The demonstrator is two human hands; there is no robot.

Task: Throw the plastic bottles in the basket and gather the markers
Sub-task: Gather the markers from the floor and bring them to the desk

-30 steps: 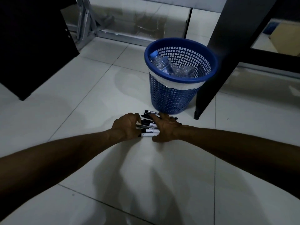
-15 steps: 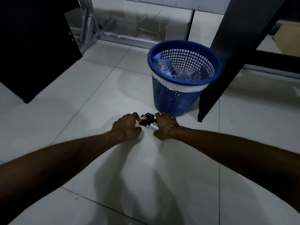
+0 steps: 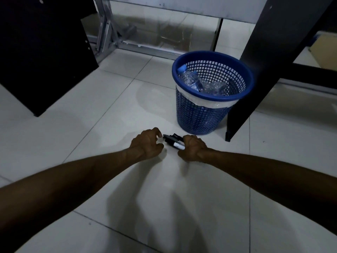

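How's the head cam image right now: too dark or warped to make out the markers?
Head view: dim and bluish, with soft arm shadows on the floor tiles; wide-angle bending at the edges; the markers read as a dark bundle between left hand and right hand, individual ones hard to separate; basket sharp.

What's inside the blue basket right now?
Clear plastic bottles, one with a blue cap, lie crumpled in the basket, above a white liner. The bottom is hidden, so I can't count them.
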